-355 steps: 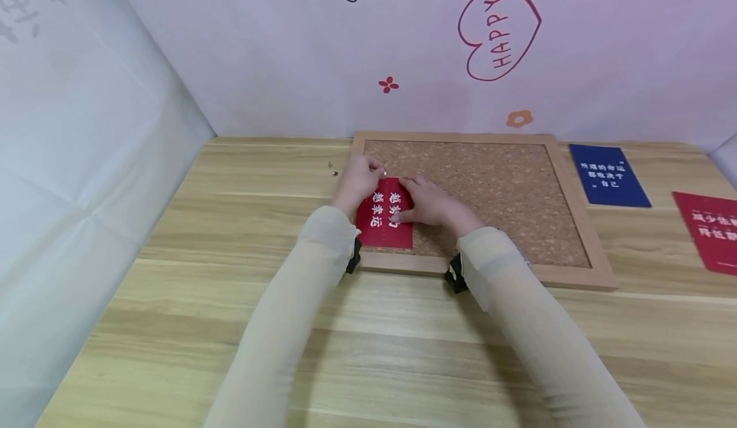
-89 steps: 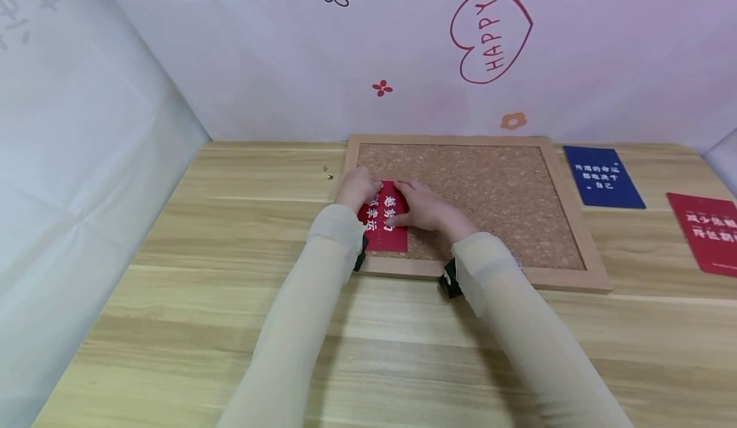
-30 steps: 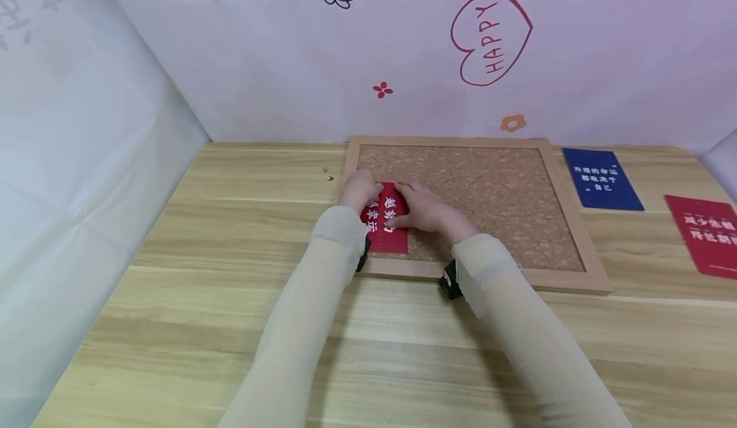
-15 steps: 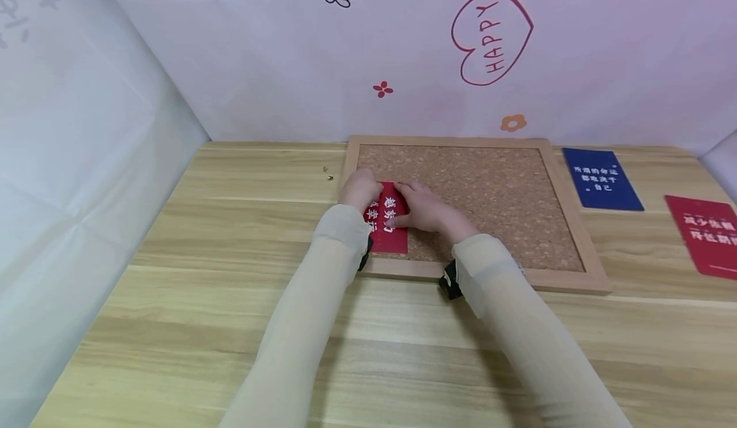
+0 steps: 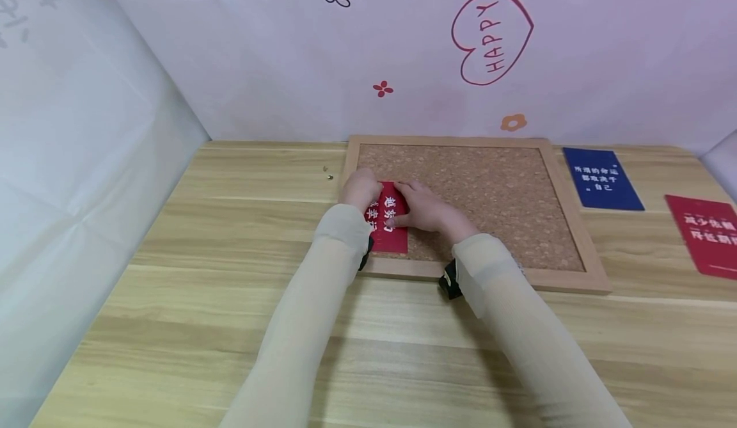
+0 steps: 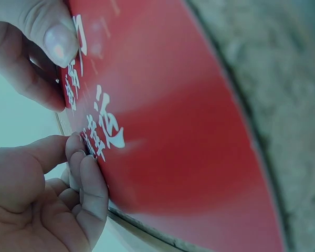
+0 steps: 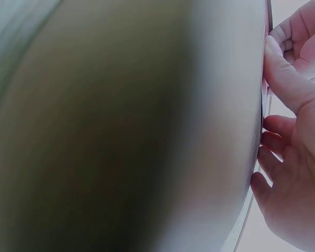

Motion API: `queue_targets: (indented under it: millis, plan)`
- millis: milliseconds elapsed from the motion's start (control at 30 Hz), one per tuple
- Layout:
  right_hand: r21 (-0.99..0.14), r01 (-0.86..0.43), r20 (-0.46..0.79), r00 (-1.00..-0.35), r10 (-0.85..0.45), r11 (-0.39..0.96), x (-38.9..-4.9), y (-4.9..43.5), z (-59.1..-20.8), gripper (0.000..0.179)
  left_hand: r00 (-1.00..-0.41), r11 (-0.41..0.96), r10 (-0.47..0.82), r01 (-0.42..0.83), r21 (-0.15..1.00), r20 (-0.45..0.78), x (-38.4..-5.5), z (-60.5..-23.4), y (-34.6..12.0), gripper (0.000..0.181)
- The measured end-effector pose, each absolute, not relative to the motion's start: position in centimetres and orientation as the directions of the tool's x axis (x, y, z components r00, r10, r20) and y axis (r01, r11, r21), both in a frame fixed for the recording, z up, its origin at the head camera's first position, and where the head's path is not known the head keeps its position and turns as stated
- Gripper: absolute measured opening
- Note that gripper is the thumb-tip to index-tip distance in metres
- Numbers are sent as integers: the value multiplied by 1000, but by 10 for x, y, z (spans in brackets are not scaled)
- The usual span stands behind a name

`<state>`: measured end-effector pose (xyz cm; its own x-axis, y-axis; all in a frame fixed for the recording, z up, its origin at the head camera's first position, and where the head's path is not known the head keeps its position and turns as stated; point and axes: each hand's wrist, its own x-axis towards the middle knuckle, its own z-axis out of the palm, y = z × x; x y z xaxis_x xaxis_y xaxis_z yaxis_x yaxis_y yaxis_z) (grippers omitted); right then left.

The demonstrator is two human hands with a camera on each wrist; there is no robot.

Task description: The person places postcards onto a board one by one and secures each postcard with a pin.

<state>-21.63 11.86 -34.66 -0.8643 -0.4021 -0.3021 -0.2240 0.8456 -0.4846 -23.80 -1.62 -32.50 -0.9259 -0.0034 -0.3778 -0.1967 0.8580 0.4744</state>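
A red card with white lettering (image 5: 393,241) lies on the left end of the wood-framed corkboard (image 5: 478,191). My left hand (image 5: 359,188) is at the card's upper left, thumb and fingertips pinched together against its surface; in the left wrist view that hand (image 6: 52,194) covers a tiny thing, seemingly a thumbtack, mostly hidden. My right hand (image 5: 428,209) rests with spread fingers along the card's right edge, its thumb on the lettering. In the right wrist view, the right hand's fingertips (image 7: 270,152) touch the board surface.
Two tiny metallic bits, like thumbtacks (image 5: 330,177), lie on the wooden table (image 5: 242,223) left of the board. To the board's right lie a blue card (image 5: 602,178) and another red card (image 5: 705,233). A printed white cloth (image 5: 288,63) hangs behind.
Compared with the oldest frame, my left hand has turned further over the card's corner, hiding the small bright thing at its fingertips. Over the last second both hands have stayed nearly still.
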Motion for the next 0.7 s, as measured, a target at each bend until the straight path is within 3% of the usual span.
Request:
queue_targets:
  millis: [700]
  plan:
    - [-481,-227,-304,-863,-404,847,-216,119,-347,87,-912,870,59,-152,468,-406,-241,-324,-21,32]
